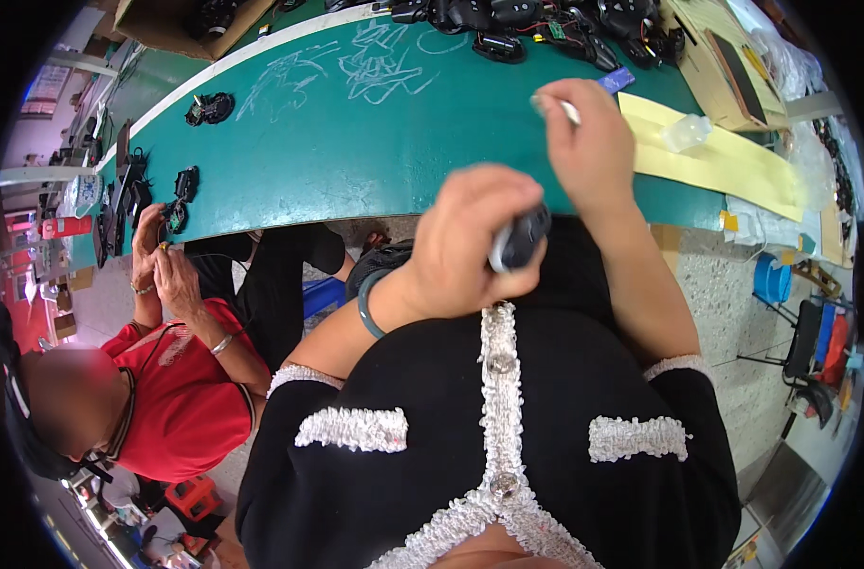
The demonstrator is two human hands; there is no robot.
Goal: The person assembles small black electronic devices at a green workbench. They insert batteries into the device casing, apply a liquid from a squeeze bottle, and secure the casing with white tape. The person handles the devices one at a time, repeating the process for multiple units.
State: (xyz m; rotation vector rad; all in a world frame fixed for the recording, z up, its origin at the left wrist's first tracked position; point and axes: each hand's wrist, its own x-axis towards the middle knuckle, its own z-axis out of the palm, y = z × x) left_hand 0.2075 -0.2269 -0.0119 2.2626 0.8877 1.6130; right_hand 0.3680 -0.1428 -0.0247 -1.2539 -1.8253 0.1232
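Note:
My left hand (465, 242) is wrapped round a black, rounded device with a grey rim (524, 237), which looks like a computer mouse. I hold it close to my body, at the near edge of the green table (375, 161). Farther out and to the right, my right hand (588, 142) is closed in a pinch above the tabletop. A small white piece (571, 112) shows between its fingers, too small to name. A yellow sheet (730, 161) lies just right of that hand, with a clear plastic bottle (686, 133) on it.
Several black devices with bare circuit parts (564, 28) crowd the far edge. A small purple-blue box (617, 80) lies near them. At the left are more opened black parts (209, 108) and a cardboard box (181, 28). A co-worker in a red shirt (190, 398) sits at my left.

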